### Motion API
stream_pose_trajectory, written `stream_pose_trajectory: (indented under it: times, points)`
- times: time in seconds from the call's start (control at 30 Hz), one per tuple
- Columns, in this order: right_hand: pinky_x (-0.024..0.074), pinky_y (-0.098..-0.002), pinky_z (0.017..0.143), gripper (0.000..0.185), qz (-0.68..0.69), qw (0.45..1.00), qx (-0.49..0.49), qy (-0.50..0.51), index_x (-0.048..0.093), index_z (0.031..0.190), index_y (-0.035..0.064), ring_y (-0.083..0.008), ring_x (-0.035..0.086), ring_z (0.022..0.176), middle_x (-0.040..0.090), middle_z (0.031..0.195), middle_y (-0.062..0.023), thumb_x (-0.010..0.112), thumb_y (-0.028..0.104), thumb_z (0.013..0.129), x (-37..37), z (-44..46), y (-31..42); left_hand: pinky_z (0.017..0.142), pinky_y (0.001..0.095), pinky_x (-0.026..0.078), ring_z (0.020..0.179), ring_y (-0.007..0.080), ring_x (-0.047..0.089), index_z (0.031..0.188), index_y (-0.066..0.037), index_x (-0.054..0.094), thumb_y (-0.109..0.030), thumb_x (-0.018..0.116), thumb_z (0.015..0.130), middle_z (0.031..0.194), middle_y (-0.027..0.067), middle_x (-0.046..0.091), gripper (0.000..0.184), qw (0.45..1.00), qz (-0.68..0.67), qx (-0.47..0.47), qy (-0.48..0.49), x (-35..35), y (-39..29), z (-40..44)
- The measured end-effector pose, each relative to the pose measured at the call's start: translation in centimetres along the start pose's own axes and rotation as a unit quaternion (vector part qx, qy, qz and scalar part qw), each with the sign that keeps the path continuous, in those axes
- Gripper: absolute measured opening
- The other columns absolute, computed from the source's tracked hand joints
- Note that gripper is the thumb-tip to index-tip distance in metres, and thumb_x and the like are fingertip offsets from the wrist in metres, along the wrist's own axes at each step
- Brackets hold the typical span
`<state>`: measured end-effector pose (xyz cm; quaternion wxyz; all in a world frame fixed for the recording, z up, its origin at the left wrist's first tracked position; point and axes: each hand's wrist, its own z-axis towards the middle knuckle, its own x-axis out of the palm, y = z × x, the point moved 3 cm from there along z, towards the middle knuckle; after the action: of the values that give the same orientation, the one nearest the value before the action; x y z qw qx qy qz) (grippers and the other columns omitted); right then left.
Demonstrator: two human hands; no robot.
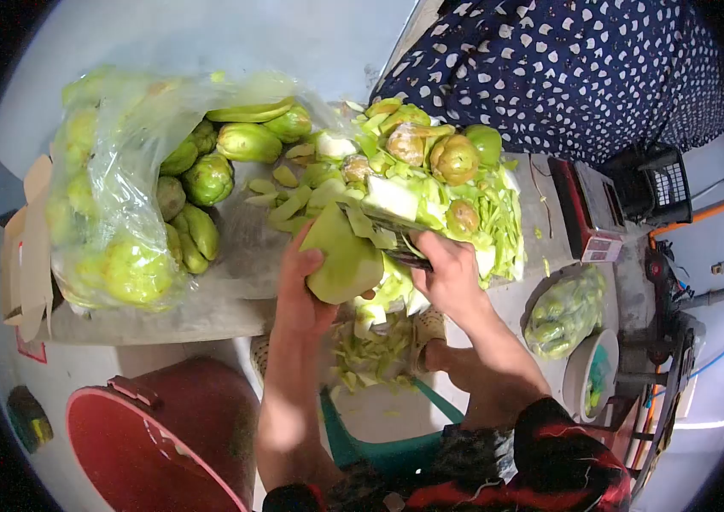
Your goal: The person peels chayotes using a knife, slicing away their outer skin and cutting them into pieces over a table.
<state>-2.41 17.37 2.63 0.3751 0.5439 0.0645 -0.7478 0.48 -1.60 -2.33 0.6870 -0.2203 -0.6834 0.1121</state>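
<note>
My left hand (304, 277) is wrapped round a partly peeled chayote (341, 260), its pale green flesh showing and one end cut flat. My right hand (452, 271) is closed on the dark handle of a peeling knife (396, 239). The blade lies against the upper right side of the chayote, and a strip of peel (364, 224) hangs there. Just behind both hands, a heap of peels (486, 226) spreads over the table, with some browned chayotes (454, 160) on top. Left of the hands, whole green chayotes (208, 179) spill from a clear plastic bag (110, 188).
Below the left end of the grey table (166, 317) stands a large red bin (166, 427). Peels (370, 354) lie on the floor between my feet. A red scale (588, 209) sits at the table's right end, near a bag of chayotes (565, 314) and a dark patterned cloth (550, 68).
</note>
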Motion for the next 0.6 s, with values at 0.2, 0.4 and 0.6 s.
stream_pose_trajectory:
  times: [0.2,0.4,0.6]
  points:
    - [0.0475,-0.0417,0.053,0.034,0.005,0.996,-0.081,-0.020,0.053,0.090,0.0046,-0.0315,0.061,0.063,0.056,0.070,-0.0137,0.067,0.004,0.059,-1.6,-0.3,3.2,0.060,0.0465,0.061,0.096,0.0306,0.064,0.137,0.001,0.038,-0.030,0.059,0.078,0.118,0.0181,0.057,0.070,0.996,-0.022,0.026,-0.078,-0.1,0.0,-0.1]
    - [0.0472,-0.0423,0.052,0.018,-0.014,0.996,0.087,-0.012,0.052,0.088,0.0038,-0.0358,0.059,0.057,0.058,0.069,-0.0164,0.063,0.001,0.074,-0.6,0.0,-1.1,0.061,0.0465,0.060,0.100,0.0315,0.063,0.139,-0.001,0.039,-0.031,0.057,0.077,0.119,0.0177,0.056,0.071,1.000,-0.020,-0.005,-0.011,0.2,0.2,-0.3]
    - [0.0417,-0.0375,0.045,0.034,-0.012,0.992,-0.121,-0.041,0.058,0.095,0.0024,-0.0258,0.053,0.054,0.047,0.065,-0.0082,0.065,0.026,0.072,-1.6,-0.5,3.0,0.064,0.0471,0.059,0.103,0.0295,0.062,0.140,-0.003,0.039,-0.033,0.056,0.079,0.121,0.0152,0.057,0.070,0.994,-0.074,0.004,-0.077,-0.3,0.1,0.0]
